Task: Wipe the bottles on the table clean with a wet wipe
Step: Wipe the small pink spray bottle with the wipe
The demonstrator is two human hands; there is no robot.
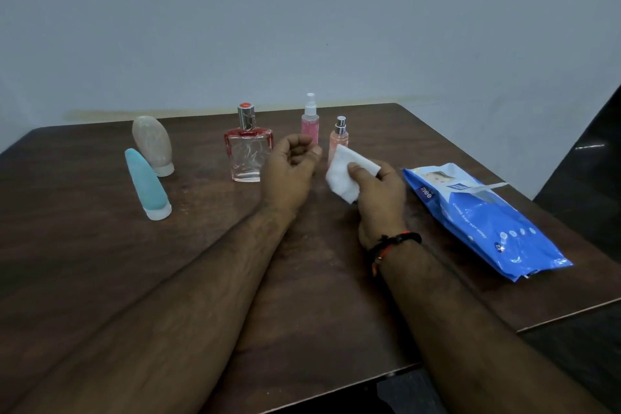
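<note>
Broadly, a dark wooden table carries everything, and the square perfume bottle serves as the marker. Right of that bottle lies a blue wet-wipe pack with its flap lifted. Left of it stand a teal tube and a beige tube on their caps. Just right of it, the left hand hovers with fingers loosely curled, holding nothing. Further right, the right hand pinches a white wet wipe. Behind the hands stand a pink spray bottle and a peach spray bottle.
</note>
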